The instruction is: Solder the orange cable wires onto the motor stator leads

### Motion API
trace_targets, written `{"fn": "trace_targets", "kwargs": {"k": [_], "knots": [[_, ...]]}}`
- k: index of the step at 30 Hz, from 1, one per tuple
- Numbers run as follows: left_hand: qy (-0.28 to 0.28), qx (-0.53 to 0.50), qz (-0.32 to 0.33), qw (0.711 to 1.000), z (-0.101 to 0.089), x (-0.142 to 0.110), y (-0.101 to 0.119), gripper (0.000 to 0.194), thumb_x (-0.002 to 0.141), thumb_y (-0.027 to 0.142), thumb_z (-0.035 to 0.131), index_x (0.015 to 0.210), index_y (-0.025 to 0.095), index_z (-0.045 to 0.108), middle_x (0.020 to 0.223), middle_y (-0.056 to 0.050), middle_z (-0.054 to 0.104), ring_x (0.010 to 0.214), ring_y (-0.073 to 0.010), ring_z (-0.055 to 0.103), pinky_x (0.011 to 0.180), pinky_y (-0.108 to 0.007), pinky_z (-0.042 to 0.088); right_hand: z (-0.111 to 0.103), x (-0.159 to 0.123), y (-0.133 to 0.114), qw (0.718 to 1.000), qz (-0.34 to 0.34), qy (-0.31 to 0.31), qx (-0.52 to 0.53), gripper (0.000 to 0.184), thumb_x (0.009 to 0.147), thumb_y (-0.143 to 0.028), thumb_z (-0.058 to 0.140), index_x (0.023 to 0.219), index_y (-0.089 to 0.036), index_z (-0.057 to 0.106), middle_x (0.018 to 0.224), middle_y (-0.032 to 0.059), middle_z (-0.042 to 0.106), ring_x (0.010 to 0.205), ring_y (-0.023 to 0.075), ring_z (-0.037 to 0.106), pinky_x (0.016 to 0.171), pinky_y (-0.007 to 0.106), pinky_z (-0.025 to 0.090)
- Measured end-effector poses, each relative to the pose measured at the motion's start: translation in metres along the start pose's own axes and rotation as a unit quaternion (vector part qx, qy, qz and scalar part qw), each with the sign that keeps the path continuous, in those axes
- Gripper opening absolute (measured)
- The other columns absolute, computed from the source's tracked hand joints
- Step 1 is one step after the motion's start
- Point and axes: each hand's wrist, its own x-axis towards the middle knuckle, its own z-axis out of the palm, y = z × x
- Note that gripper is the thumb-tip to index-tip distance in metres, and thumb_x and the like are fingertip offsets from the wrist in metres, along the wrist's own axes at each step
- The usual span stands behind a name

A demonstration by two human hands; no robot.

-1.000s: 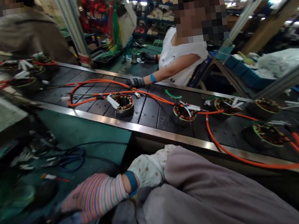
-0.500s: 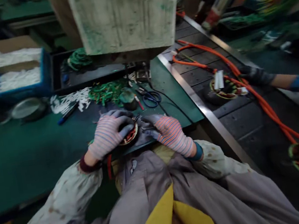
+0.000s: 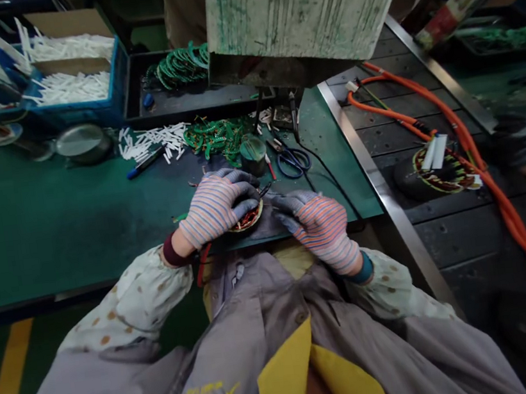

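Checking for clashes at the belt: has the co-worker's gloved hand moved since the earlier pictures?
Yes. Against the belt's far steel rail, the co-worker's hand has drawn back from the orange cable and now lies beyond the rail.

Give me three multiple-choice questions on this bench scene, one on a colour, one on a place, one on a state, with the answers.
1. What colour is the thick cable on the conveyor?
A. Orange
B. White
C. Green

2. Where are the scissors?
A. On the conveyor
B. On the green bench
C. In the blue crate

3. What is the left hand doing?
A. Cupping the stator
B. Gripping the scissors
C. Hanging below the bench

Answers:
1. A, the cable shows orange across the conveyor.
2. B, they lie on the bench beyond the hands.
3. A, the striped glove sits over the copper windings.
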Motion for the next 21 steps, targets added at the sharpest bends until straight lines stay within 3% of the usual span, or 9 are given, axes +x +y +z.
{"fn": "trace_targets", "kwargs": {"k": [3, 6, 9, 12, 14, 17, 21], "knots": [[0.002, -0.009, 0.008, 1.0, 0.0, -0.001, 0.0, 0.034, 0.115, 0.046, 0.065, 0.122, 0.023, 0.089, 0.137, -0.013, 0.084, 0.13, -0.0391, 0.072, 0.113, -0.056, 0.054, 0.0, -0.005, 0.011, 0.995, 0.051, 0.016, 0.083, 0.04, 0.112, -0.052, 0.072, 0.137, -0.026, 0.088, 0.125, 0.0132, 0.091, 0.112, 0.0325, 0.083, 0.101, 0.042, 0.064], [0.007, -0.009, 0.008, 1.0, -0.002, -0.001, 0.0, 0.034, 0.115, 0.046, 0.065, 0.12, 0.022, 0.089, 0.136, -0.013, 0.084, 0.13, -0.0396, 0.072, 0.114, -0.057, 0.054, 0.011, 0.011, 0.004, 0.973, 0.074, -0.004, 0.22, 0.045, 0.11, -0.063, 0.074, 0.131, -0.026, 0.089, 0.126, 0.0127, 0.092, 0.117, 0.0346, 0.086, 0.11, 0.048, 0.068], [0.006, -0.015, 0.008, 1.0, -0.003, -0.001, 0.0, 0.035, 0.115, 0.047, 0.065, 0.12, 0.023, 0.089, 0.137, -0.013, 0.084, 0.13, -0.0394, 0.072, 0.115, -0.057, 0.054, 0.022, 0.033, -0.008, 0.919, 0.095, -0.039, 0.381, 0.053, 0.109, -0.073, 0.072, 0.125, -0.026, 0.091, 0.127, 0.0099, 0.093, 0.12, 0.0327, 0.088, 0.116, 0.048, 0.068], [0.004, -0.013, 0.008, 1.0, -0.003, 0.0, 0.001, 0.035, 0.115, 0.048, 0.065, 0.12, 0.023, 0.089, 0.138, -0.013, 0.084, 0.13, -0.0391, 0.072, 0.115, -0.057, 0.054, 0.02, 0.038, -0.007, 0.852, 0.124, -0.075, 0.503, 0.064, 0.103, -0.083, 0.076, 0.124, -0.024, 0.092, 0.125, 0.009, 0.094, 0.118, 0.0319, 0.089, 0.114, 0.048, 0.07], [0.005, -0.01, 0.007, 1.0, -0.002, 0.0, 0.001, 0.035, 0.115, 0.048, 0.065, 0.121, 0.023, 0.089, 0.136, -0.013, 0.084, 0.129, -0.039, 0.072, 0.115, -0.056, 0.054, 0.013, 0.03, 0.001, 0.839, 0.142, -0.089, 0.517, 0.064, 0.102, -0.082, 0.079, 0.125, -0.023, 0.092, 0.124, 0.0092, 0.094, 0.115, 0.0323, 0.089, 0.111, 0.049, 0.071], [0.01, -0.014, 0.015, 1.0, 0.0, 0.0, 0.0, 0.037, 0.116, 0.048, 0.063, 0.119, 0.023, 0.09, 0.132, -0.014, 0.084, 0.127, -0.0386, 0.073, 0.113, -0.056, 0.055, 0.003, 0.015, 0.012, 0.895, 0.138, -0.067, 0.419, 0.056, 0.107, -0.073, 0.076, 0.127, -0.024, 0.092, 0.122, 0.0108, 0.094, 0.113, 0.033, 0.089, 0.109, 0.049, 0.071], [0.015, -0.012, 0.019, 1.0, -0.001, 0.0, -0.001, 0.039, 0.116, 0.048, 0.061, 0.118, 0.022, 0.09, 0.132, -0.015, 0.084, 0.128, -0.0394, 0.073, 0.113, -0.056, 0.055, 0.008, 0.016, 0.0, 0.978, 0.051, -0.051, 0.194, 0.046, 0.107, -0.058, 0.076, 0.136, -0.024, 0.089, 0.12, 0.0148, 0.092, 0.109, 0.0347, 0.086, 0.102, 0.045, 0.067]]}}
